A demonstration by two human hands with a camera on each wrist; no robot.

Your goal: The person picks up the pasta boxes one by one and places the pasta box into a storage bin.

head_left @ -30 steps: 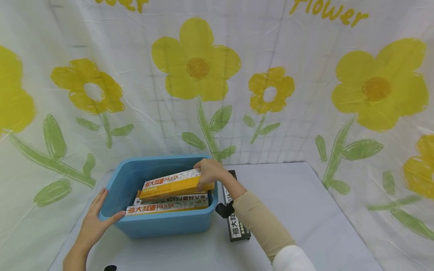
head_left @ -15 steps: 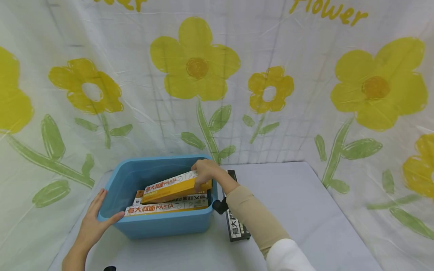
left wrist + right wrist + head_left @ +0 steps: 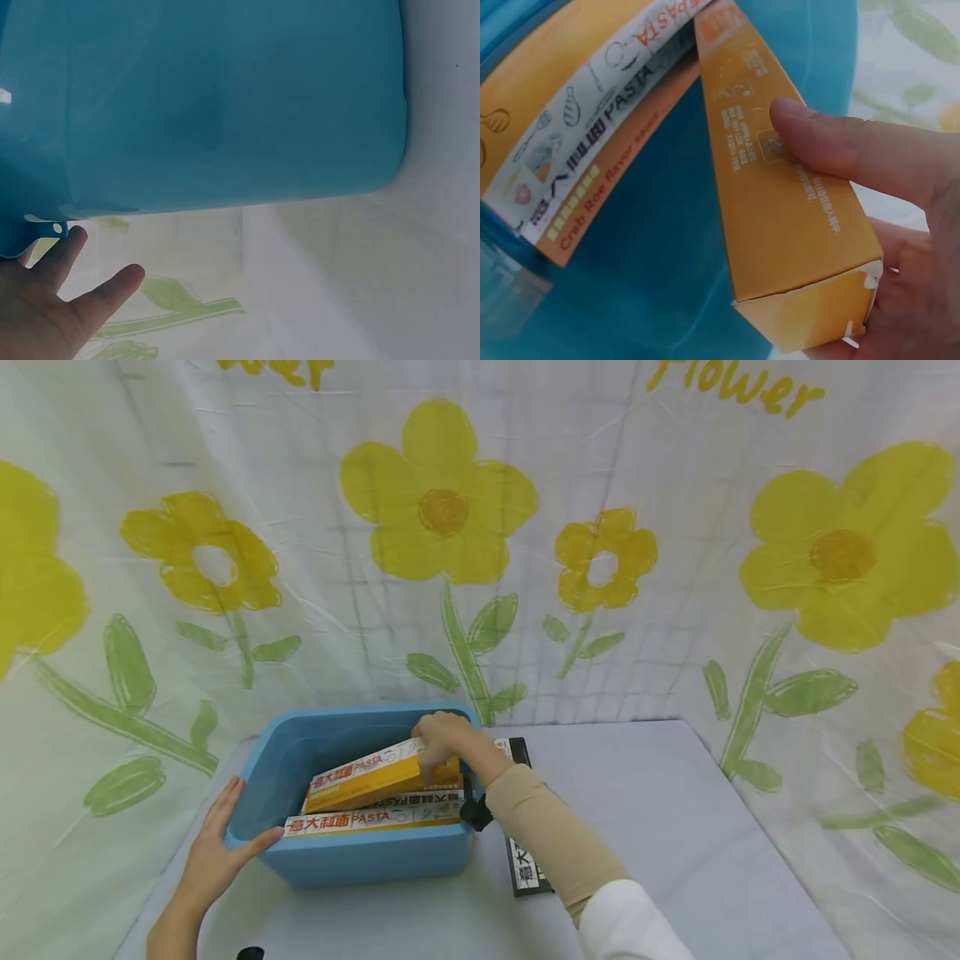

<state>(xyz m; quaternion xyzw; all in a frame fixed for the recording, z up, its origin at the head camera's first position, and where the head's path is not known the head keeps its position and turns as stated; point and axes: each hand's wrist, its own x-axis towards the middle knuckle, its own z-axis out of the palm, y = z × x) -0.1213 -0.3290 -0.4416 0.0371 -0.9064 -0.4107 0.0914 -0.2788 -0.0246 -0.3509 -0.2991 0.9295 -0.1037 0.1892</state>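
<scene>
A blue plastic bin [image 3: 367, 864] stands at the table's left side. Inside it, my right hand [image 3: 442, 743] holds a yellow pasta box [image 3: 378, 781] near its right end, thumb on the yellow side in the right wrist view [image 3: 761, 202]. The box slants, its right end higher, over the other boxes. Along the bin's front wall lies a white-and-yellow pasta box [image 3: 375, 818]; beside it is an orange-edged pasta box [image 3: 619, 169] marked "Crab Roe flavor sauce". My left hand [image 3: 210, 860] rests against the bin's front left corner, fingers extended, thumb at the front rim.
A black-and-white pasta box [image 3: 528, 868] lies on the table [image 3: 637, 827] right of the bin, partly under my right forearm. Behind the table hangs a flower-printed curtain [image 3: 480, 635]. A small black object [image 3: 250, 953] shows at the bottom edge.
My right hand has shifted left and slightly down with the yellow pasta box, carrying it farther into the bin. The left hand keeps its place at the corner.
</scene>
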